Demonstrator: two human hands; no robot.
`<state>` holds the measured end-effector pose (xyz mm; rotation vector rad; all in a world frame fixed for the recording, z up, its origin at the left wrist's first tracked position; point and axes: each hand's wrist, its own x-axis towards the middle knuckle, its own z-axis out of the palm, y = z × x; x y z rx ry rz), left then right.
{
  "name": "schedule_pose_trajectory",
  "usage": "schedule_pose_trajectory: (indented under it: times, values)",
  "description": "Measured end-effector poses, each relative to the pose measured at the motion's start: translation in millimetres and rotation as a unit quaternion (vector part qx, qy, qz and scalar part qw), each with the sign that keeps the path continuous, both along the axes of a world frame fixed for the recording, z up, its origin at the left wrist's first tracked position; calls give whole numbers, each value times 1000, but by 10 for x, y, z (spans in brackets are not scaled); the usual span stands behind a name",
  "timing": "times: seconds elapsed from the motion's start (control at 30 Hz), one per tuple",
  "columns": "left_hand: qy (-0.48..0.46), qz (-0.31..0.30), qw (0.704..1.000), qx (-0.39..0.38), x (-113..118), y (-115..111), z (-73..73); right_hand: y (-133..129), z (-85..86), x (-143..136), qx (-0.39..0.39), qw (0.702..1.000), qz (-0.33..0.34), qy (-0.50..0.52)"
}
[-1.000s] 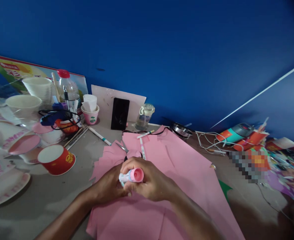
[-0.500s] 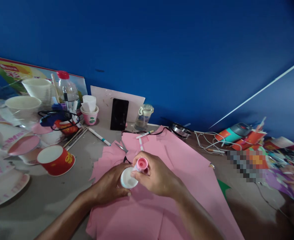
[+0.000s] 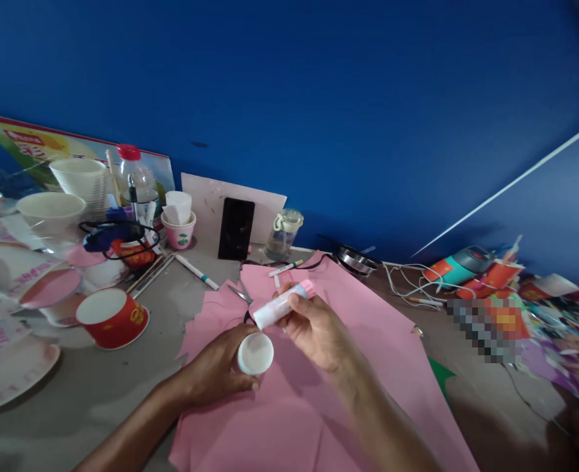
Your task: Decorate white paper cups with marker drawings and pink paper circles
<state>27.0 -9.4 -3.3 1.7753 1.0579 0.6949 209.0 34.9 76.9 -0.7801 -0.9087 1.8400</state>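
Note:
My left hand [image 3: 220, 364] is wrapped round a small white paper cup [image 3: 256, 354], its mouth facing up toward me. A white glue stick with a pink end [image 3: 280, 307] is pinched in my right hand [image 3: 321, 337], slanting just beyond the cup. Its white end points down and left, close to the cup's far rim; I cannot tell whether they touch. Under both hands lie several pink paper sheets [image 3: 362, 347]. A pair of scissors [image 3: 240, 293] rests on them past the cup, its handles partly hidden.
To the left stand a red paper bowl [image 3: 117, 331], stacked white cups [image 3: 79, 180] and a white plate [image 3: 18, 387]. A black phone [image 3: 236, 228] and a lidded clear jar [image 3: 283, 235] stand near the blue wall. Markers [image 3: 198, 273], a tape roll [image 3: 355, 259] and a white cable [image 3: 392, 282] lie around.
My right hand has turned the glue stick from pink end facing me to lying slantwise, and moved it slightly away from the cup's mouth. My left hand still holds the cup.

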Motion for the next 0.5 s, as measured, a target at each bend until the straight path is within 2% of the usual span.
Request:
schedule_pose_trajectory:
  times: [0.1, 0.3, 0.5]
  values:
    - [0, 5, 1000, -5, -2, -6, -5, 87, -61, -20, -64, 995, -39, 70]
    - [-7, 9, 1000, -8, 14, -20, 38, 179, -174, -5, -139, 982, -30, 123]
    - [-12, 13, 1000, -1, 27, -6, 37, 301, -244, 32, -176, 969, -39, 169]
